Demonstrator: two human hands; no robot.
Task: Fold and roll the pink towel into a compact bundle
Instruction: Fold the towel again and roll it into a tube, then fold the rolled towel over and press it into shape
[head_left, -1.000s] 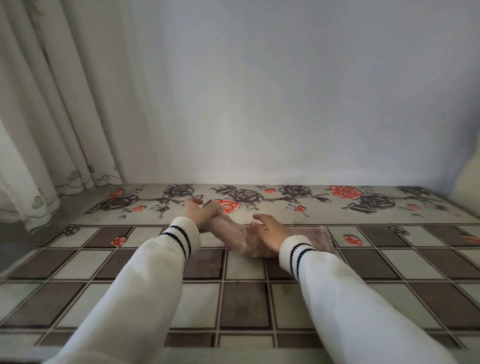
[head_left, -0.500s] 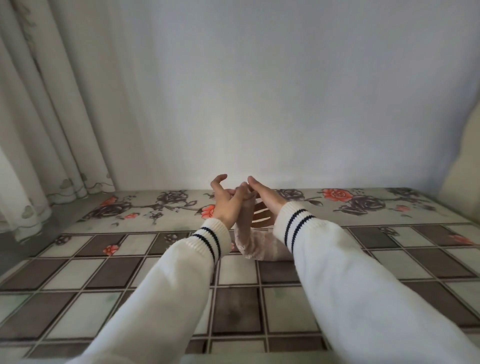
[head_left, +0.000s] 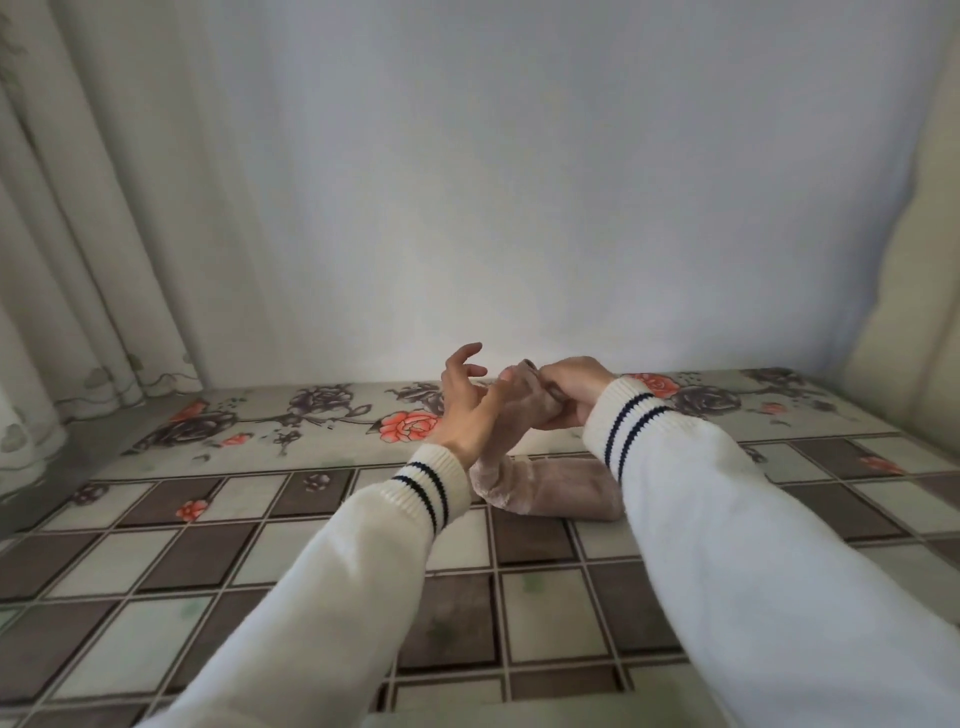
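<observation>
The pink towel (head_left: 550, 486) is a narrow fuzzy strip. Its lower part lies on the patterned table (head_left: 311, 545) between my wrists, and its upper end rises off the surface. My right hand (head_left: 569, 389) is closed around that raised end, above the table. My left hand (head_left: 467, 400) is beside it with fingers spread apart, its thumb side resting against the lifted towel strip. Both arms wear white sleeves with dark striped cuffs. My left wrist hides part of the towel.
A white wall (head_left: 493, 208) rises right behind the table's far edge. Pale curtains (head_left: 67, 234) hang at the left, and a cream cushion or panel (head_left: 924, 286) stands at the right. The tablecloth shows brown and white squares with a rose border.
The towel lay flat under both hands a second ago. One end has since been lifted. My right hand has closed on it, and my left hand's fingers have spread.
</observation>
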